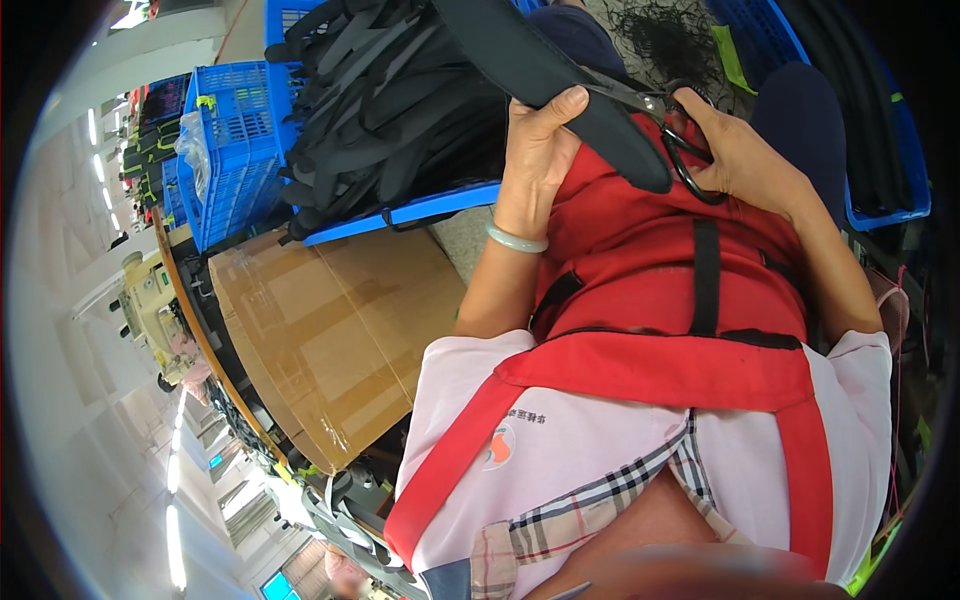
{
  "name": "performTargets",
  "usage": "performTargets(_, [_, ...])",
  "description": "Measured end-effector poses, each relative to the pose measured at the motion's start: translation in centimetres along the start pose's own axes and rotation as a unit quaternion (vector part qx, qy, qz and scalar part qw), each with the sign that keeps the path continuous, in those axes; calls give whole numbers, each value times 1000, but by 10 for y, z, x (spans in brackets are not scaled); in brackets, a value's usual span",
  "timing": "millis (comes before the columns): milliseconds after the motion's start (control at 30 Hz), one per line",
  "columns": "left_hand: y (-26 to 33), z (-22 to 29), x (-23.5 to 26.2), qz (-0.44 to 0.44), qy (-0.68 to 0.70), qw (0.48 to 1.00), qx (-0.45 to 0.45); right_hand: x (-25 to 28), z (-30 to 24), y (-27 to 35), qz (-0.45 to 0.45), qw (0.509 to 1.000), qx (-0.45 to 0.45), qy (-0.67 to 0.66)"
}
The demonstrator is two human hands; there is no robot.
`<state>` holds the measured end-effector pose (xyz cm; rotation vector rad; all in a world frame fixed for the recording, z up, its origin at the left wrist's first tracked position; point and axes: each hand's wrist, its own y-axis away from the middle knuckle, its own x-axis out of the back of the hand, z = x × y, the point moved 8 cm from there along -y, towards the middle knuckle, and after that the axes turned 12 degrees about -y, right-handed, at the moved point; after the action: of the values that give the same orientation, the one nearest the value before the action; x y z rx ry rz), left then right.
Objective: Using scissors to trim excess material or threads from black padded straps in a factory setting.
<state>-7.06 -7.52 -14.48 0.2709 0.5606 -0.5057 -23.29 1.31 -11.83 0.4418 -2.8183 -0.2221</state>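
My left hand point(540, 143) pinches a long black padded strap point(560, 65) between thumb and fingers. One rounded end of the strap hangs over my lap, and the rest runs up past the top of the view. My right hand point(745, 160) is closed round the black handles of a pair of scissors point(690, 150). The scissor blades reach left across the strap, close to my left thumb. Whether they are cutting anything is too fine to tell. A red apron point(660, 280) covers my lap beneath both hands.
Left of my hands, a blue crate point(400, 213) is heaped with black straps point(390, 110). A cardboard box point(340, 340) stands below it, with another blue crate point(235, 150) beyond. Dark scraps point(665, 40) lie on the floor ahead. At the right, a blue crate point(900, 213) holds black pieces.
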Motion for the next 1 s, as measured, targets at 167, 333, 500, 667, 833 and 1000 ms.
performTargets(167, [-2,0,-4,12,5,1000,-24,-7,10,-3,19,999,-26,34])
performTargets(333, [0,-2,2,23,2,999,-30,0,-1,6,18,998,-28,57])
performTargets(500, [-1,-6,0,8,5,1000,-9,1,10,13,2,998,-35,49])
performTargets(667, [0,0,4,-10,32,999,-3,0,19,17,-17,997,-33,70])
performTargets(833, [0,-6,-10,-1,0,1000,-12,-9,18,14,14,999,-34,15])
performTargets(1000, [3,-8,-12,4,-3,1000,-13,-8,12,9,39,998,-10,39])
